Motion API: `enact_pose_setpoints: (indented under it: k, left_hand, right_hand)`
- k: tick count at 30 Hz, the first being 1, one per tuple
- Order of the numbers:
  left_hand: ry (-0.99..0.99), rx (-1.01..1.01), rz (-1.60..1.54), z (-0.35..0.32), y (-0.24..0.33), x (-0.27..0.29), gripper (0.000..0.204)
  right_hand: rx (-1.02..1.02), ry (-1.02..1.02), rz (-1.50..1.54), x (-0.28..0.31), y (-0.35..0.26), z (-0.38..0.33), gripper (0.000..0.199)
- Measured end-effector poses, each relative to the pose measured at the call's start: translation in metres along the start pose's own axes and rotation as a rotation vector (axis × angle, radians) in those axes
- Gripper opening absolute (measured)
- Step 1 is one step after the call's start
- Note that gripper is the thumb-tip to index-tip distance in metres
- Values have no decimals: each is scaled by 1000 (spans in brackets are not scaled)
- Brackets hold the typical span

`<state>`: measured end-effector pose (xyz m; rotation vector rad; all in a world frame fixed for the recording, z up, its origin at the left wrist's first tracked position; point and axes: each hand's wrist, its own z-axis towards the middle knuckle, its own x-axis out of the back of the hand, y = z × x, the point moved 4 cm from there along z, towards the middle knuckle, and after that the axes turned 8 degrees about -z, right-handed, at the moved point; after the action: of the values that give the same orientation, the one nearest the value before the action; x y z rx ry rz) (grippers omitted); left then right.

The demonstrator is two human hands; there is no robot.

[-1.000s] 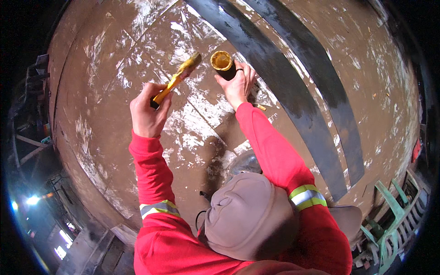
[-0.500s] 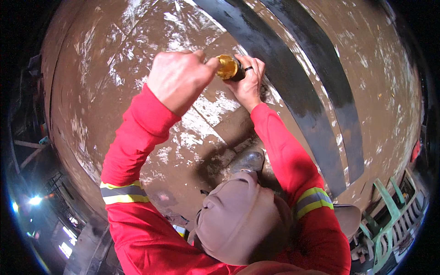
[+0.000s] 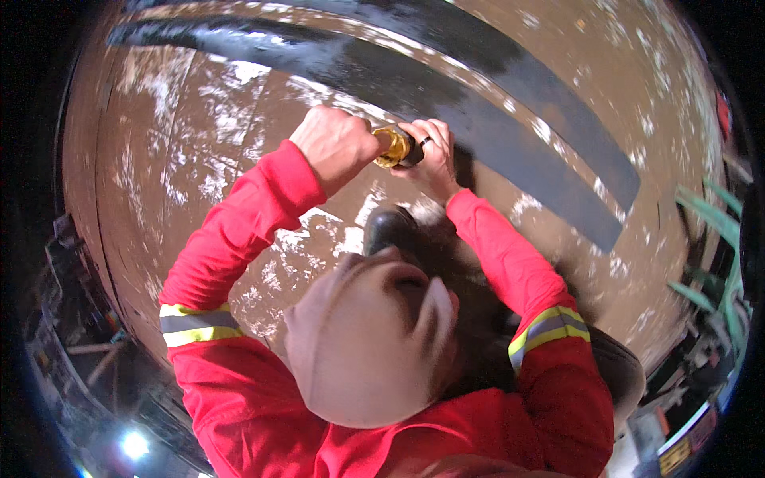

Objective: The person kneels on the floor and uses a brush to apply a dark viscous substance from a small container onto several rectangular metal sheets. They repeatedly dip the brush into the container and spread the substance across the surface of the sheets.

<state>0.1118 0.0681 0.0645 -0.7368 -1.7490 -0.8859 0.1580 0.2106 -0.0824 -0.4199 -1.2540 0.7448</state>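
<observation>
Your right hand (image 3: 434, 159) wrapped around a dark, yellow-rimmed cup (image 3: 402, 151), your left hand (image 3: 339, 143) curled at its mouth, contents hidden, cannot tell, dark strip (image 3: 486, 131) beyond.

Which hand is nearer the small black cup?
Right: the right hand grips the small black cup. The left hand is just left of its yellow-coated mouth; contact is unclear.

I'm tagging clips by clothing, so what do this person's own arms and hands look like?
Both arms wear long red sleeves reaching the wrists. Each has a reflective band, a grey strip between two yellow-green ones. The left hand and right hand are ungloved; the right wears a dark ring, while none shows on the left.
</observation>
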Motion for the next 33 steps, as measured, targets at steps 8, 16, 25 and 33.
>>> enact_pose_setpoints:
  k: [8,16,25,33]
  left_hand:
    - [-143,-184,65,86,112,-39,5]
    - [-132,-98,1,100,117,-93,8]
    - [-209,-193,-10,107,116,-111,15]
    - [-152,-62,-8,102,124,-76,16]
  right_hand:
    - [-68,82,19,63,54,-92,65]
    - [-93,26,13,58,75,-110,67]
    - [-53,1,101,64,89,-118,72]
    - [-89,-37,45,66,86,-117,63]
